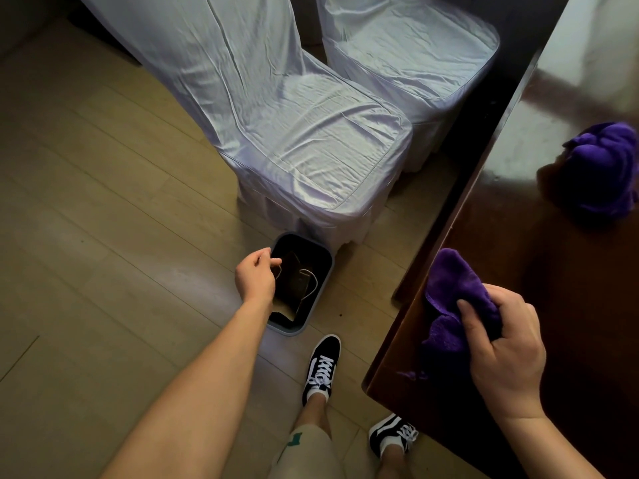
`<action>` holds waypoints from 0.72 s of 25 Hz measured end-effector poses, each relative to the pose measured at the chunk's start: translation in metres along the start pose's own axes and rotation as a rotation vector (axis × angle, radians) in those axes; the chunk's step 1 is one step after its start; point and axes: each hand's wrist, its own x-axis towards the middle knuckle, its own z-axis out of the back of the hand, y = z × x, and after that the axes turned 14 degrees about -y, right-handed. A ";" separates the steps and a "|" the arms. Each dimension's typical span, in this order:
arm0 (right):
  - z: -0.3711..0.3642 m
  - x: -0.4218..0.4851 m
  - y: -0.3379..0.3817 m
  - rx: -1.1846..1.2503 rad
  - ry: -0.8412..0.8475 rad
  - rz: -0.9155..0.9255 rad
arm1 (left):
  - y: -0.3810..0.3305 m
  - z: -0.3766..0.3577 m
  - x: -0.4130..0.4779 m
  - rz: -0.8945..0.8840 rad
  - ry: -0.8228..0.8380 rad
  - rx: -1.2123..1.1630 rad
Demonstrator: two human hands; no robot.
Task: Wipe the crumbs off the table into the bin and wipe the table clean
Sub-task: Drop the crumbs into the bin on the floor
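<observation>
**A:** Where are you in the job?

**B:** Starting from the big things: the pale wood-plank floor [103,202] on my left, two chairs draped in shiny lilac cloth covers [311,133], and the glossy dark brown wooden table [553,271] on my right. My small grey-blue plastic bin [320,271] stands on the floor just in front of the nearer chair, well below the table's edge.

**A:** And your hands?

**B:** My left hand [256,278] is at the bin's near rim, fingers curled towards the thumb; whether it grips the rim I cannot tell. My right hand [501,347] is clenched around a fluffy purple microfibre cloth [449,288], pressing it on the table near the edge. A second purple cloth [601,171] lies bunched farther along.

**A:** Next?

**B:** I judge the bin must come under the edge before sweeping. Crumbs are too small to see.
</observation>
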 end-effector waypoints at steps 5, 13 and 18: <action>0.000 0.000 0.001 0.006 -0.002 -0.015 | -0.005 0.007 0.006 0.413 0.155 -0.406; 0.000 0.000 0.000 0.016 -0.006 -0.020 | -0.010 0.014 0.002 0.427 0.222 -0.441; -0.001 0.000 -0.001 0.025 -0.009 -0.015 | -0.003 -0.005 0.000 0.125 0.141 -0.126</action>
